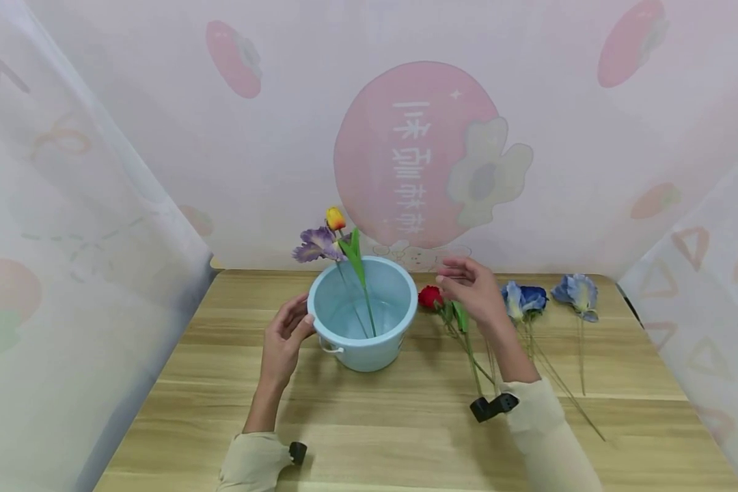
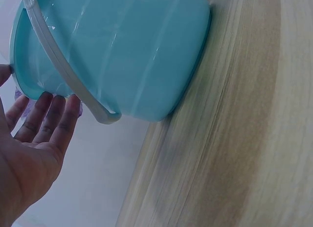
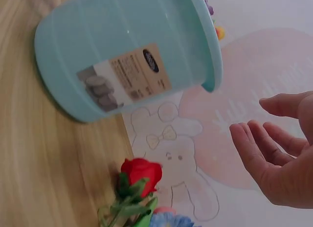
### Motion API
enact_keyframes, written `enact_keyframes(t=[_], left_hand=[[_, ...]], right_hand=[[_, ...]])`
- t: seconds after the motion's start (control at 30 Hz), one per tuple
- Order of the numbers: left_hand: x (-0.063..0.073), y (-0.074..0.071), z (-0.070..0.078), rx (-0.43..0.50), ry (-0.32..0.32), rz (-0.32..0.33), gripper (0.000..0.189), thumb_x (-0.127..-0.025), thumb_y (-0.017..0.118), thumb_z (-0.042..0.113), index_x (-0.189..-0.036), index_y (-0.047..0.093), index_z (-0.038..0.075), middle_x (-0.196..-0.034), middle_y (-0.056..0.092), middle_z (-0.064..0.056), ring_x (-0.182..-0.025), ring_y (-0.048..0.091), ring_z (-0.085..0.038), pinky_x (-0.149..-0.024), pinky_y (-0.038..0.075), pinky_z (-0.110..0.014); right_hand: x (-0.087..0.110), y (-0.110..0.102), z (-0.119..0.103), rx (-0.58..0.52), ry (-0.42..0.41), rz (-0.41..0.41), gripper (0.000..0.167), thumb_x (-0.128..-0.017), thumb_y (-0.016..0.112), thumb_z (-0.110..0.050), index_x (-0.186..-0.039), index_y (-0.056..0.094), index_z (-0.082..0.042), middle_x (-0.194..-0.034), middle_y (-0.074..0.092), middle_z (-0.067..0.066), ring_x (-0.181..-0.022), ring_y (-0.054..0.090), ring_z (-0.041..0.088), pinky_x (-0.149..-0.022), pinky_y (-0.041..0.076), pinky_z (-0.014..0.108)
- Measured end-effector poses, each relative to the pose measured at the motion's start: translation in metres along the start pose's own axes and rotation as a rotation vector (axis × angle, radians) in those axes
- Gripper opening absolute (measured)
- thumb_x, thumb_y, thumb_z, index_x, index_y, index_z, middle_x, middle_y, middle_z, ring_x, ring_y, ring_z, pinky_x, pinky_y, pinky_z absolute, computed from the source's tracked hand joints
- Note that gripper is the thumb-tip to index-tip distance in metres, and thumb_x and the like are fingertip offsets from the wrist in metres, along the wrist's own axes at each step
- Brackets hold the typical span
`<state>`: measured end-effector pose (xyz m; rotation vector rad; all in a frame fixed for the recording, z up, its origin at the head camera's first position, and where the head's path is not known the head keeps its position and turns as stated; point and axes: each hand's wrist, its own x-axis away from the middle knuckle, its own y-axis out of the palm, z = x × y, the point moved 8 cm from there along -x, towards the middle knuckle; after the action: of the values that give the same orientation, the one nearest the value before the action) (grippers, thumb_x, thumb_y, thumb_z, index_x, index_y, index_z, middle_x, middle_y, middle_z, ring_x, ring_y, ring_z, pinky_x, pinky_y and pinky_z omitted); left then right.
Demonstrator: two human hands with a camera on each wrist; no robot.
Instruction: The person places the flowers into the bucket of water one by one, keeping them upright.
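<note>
A light blue bucket stands upright on the wooden table. Inside it lean a purple iris and a yellow-orange tulip with green leaves. My left hand touches the bucket's left side near the rim, fingers fairly straight along the outside and thumb at the rim; the white handle hangs close by. My right hand hovers right of the bucket with loosely bent fingers and nothing between them. Below it lies a red rose, its stem partly hidden by the forearm in the head view.
To the right lie blue flowers with long thin stems, and a separate pale blue flower. Green leaves show beside the rose. A printed curtain rises behind the table and along both sides.
</note>
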<state>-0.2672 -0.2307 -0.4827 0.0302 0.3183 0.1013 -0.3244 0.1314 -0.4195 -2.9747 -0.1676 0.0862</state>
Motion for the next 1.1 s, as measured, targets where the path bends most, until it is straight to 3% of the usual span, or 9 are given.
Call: enact_keyframes(t=[0.43, 0.67, 0.87, 1.1], left_hand=[[0.000, 0.001, 0.000, 0.007, -0.004, -0.001, 0.045, -0.106, 0.065, 0.005, -0.150, 0.057, 0.000, -0.143, 0.063, -0.029, -0.120, 0.072, -0.017, -0.088, 0.067, -0.026], [0.001, 0.001, 0.000, 0.002, -0.003, 0.001, 0.045, -0.107, 0.065, 0.005, -0.150, 0.057, -0.001, -0.142, 0.063, -0.029, -0.118, 0.071, -0.015, -0.088, 0.067, -0.025], [0.002, 0.000, -0.001, 0.009, 0.000, 0.002, 0.045, -0.106, 0.064, 0.004, -0.150, 0.057, -0.002, -0.142, 0.062, -0.030, -0.118, 0.072, -0.014, -0.088, 0.067, -0.025], [0.001, 0.001, 0.000, 0.019, 0.006, 0.004, 0.045, -0.106, 0.064, 0.003, -0.150, 0.057, -0.002, -0.142, 0.062, -0.031, -0.118, 0.072, -0.015, -0.087, 0.067, -0.026]], right_hand=[[0.012, -0.023, 0.042, -0.022, 0.071, -0.040, 0.050, -0.105, 0.070, -0.017, -0.149, 0.056, 0.001, -0.138, 0.061, 0.023, -0.111, 0.071, 0.008, -0.099, 0.065, 0.032], [0.015, -0.031, 0.065, 0.010, 0.118, -0.065, 0.051, -0.106, 0.070, -0.017, -0.150, 0.055, 0.002, -0.144, 0.060, 0.028, -0.124, 0.069, 0.025, -0.102, 0.064, 0.037], [0.015, -0.035, 0.081, 0.071, 0.130, -0.085, 0.053, -0.105, 0.071, -0.017, -0.151, 0.054, 0.005, -0.145, 0.061, 0.029, -0.133, 0.064, 0.037, -0.099, 0.065, 0.032], [0.011, -0.032, 0.101, 0.145, 0.147, -0.138, 0.053, -0.105, 0.069, -0.016, -0.151, 0.054, 0.006, -0.143, 0.063, 0.029, -0.130, 0.065, 0.043, -0.095, 0.066, 0.032]])
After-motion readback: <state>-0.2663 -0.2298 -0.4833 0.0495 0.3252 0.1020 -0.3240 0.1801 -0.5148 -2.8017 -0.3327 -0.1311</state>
